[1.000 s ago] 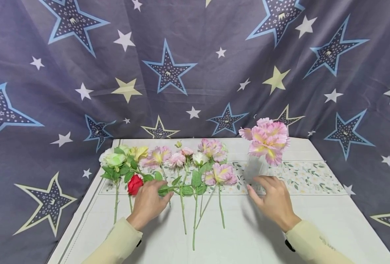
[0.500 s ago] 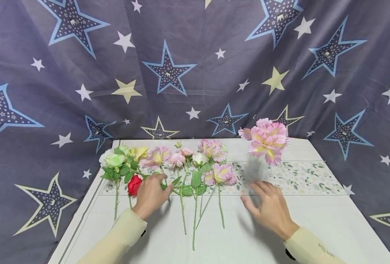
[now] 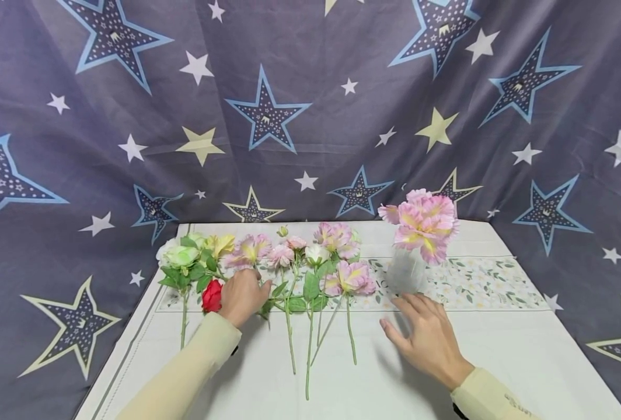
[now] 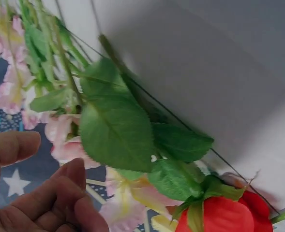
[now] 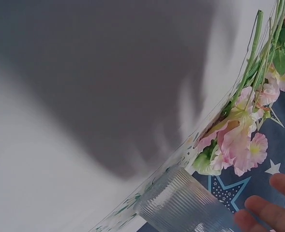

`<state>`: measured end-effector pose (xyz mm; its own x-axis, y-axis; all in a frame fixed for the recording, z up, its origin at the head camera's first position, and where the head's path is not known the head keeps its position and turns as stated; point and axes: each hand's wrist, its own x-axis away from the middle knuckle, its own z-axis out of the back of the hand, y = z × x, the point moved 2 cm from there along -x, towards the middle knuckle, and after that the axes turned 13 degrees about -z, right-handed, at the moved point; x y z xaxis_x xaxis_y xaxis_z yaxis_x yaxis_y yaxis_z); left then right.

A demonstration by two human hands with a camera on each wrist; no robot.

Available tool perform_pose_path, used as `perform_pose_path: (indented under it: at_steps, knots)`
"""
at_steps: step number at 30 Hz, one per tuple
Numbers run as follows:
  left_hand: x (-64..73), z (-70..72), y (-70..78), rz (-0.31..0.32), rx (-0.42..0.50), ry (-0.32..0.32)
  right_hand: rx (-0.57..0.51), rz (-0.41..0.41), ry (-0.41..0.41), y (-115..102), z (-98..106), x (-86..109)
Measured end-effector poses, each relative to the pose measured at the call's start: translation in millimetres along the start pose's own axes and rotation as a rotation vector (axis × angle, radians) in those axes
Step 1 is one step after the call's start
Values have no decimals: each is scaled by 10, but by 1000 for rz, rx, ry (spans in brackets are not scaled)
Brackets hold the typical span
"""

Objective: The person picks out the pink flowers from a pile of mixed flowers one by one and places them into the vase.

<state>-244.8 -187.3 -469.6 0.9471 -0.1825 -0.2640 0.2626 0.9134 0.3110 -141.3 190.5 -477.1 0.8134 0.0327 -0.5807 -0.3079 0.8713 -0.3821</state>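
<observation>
1 pink-and-yellow flower [image 3: 423, 224] tops the ribbed clear vase [image 3: 406, 274]; the other flowers [image 3: 352, 277] lie left of it, heads toward the star-print drape [image 3: 289, 166] behind. Left of the vase, the left hand [image 3: 243, 296] is empty, thumb and fingers parted beside a red rose [image 3: 212, 296]. Just in front of the vase, the right hand [image 3: 428, 339] grasps nothing; whether it touches is unclear. The step seems to be picking another flower, which calls for pinching 1 stem. Overlapping leaves [image 3: 311, 286] and crossed stems [image 3: 309, 350] left of the vase could snag.
</observation>
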Motion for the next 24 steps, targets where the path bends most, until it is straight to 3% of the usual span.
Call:
perform_pose_path:
  at_steps: [12, 24]
  knots:
    - [-215, -117, -118, 105, -77, -120, 4, 2, 8, 5, 23, -7]
    - [-284, -190, -166, 107, -106, -124, -11, 2, 11, 5, 33, -10]
